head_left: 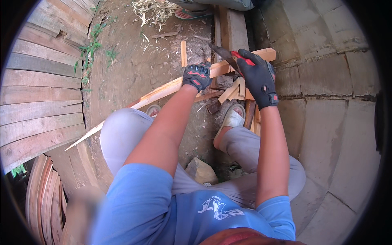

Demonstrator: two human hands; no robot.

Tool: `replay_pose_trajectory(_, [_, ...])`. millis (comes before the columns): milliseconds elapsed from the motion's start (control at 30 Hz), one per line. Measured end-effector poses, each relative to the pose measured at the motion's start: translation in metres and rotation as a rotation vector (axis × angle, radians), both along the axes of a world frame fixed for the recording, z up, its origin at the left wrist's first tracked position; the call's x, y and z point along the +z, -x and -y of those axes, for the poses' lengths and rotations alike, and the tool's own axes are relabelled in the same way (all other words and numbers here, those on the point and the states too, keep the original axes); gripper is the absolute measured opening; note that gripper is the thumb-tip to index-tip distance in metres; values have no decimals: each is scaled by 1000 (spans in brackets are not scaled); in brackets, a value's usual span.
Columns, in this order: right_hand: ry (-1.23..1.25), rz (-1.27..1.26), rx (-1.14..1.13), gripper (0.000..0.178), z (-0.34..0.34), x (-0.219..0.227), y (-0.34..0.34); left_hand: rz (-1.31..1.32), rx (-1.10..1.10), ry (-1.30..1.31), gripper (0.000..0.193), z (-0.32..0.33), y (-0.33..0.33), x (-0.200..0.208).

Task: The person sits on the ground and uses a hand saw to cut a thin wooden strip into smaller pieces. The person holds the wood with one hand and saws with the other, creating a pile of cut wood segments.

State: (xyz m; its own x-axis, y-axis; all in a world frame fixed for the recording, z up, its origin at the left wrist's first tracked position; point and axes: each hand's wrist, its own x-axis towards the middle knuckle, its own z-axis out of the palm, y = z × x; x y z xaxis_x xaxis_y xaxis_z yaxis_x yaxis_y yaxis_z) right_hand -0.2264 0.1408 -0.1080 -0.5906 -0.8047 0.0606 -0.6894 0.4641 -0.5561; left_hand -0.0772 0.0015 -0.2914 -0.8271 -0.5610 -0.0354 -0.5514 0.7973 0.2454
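Note:
A long pale wooden strip (pixel 157 93) lies slantwise before me, thin at its lower left end and squarer at the upper right. My left hand (pixel 197 76), in a black glove with red marks, is closed over its middle, the fingertips hidden. Farther along the wood, my right hand (pixel 259 77), gloved alike, grips a red-handled tool with a dark tapering blade (pixel 223 54). That blade points up and left, over the strip; whether it touches is unclear, and so is the tool's exact kind. A short thin stick (pixel 183 54) shows just beyond my left glove.
Short wood offcuts (pixel 230 90) lie below the strip. A thick beam (pixel 232 28) runs away from me, near another person's sandalled foot (pixel 194 14). Wood shavings (pixel 153 14) are heaped at the back. Plank boards (pixel 45 87) stand left, a block wall (pixel 326 77) right; a stone (pixel 201 170) lies between my legs.

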Motion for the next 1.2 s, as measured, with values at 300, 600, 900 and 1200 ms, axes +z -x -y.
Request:
replay_pose_trajectory(300, [-95, -162, 108, 46, 36, -1, 23, -8, 32, 12, 40, 0, 2, -7])
replay_pose_trajectory(600, [-90, -658, 465, 30, 54, 5, 40, -21, 50, -16, 39, 0, 0, -3])
replay_pose_trajectory(900, [-158, -719, 531, 27, 59, 10, 46, -19, 48, -28, 39, -1, 2, 1])
replay_pose_trajectory(1200, [-249, -721, 557, 26, 81, -8, 53, -17, 17, 56, 24, -18, -2, -1])
